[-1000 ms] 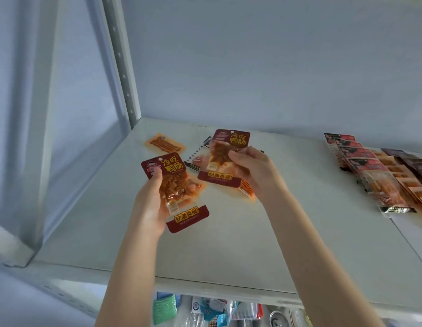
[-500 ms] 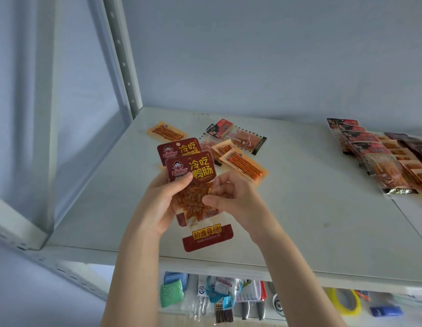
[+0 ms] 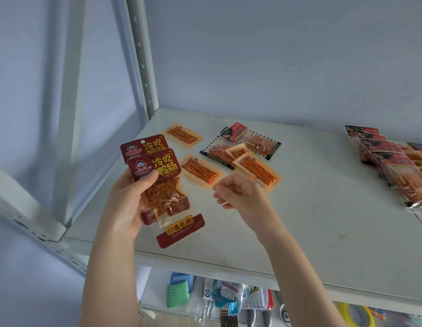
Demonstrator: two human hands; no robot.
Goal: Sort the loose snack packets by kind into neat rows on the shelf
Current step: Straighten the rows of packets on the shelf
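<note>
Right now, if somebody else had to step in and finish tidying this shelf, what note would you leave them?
Left hand: grips two matching red packets, stacked, above the shelf.
Right hand: holds nothing, fingers loosely curled, above the loose pile.
Done: overlapping rows of packets lie at the shelf's right end; the red pair is gathered.
Left: lay the red pair down as a row. Then sort the four orange stick packets, the two black-edged packets and the small red packet lying on them.
</note>
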